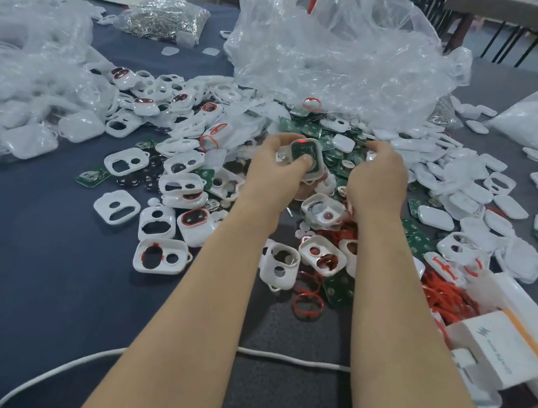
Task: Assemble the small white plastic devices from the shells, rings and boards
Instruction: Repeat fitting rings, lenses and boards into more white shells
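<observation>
White open shells [157, 222] lie scattered on bench [31, 239], left of left hand [276, 167]. Left hand grips part-built device [305, 155], thumb on its green board. Right hand [379, 181] just beside, fingers curled over loose boards [332, 148]; hold cannot be told. Red rings [441, 297] piled right of right forearm.

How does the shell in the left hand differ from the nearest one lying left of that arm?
The held shell has a green board inside; the lying shell is empty, cloth showing through its holes. The held shell is tilted in the left hand; the lying shell rests flat. Both are white with some red.
</observation>
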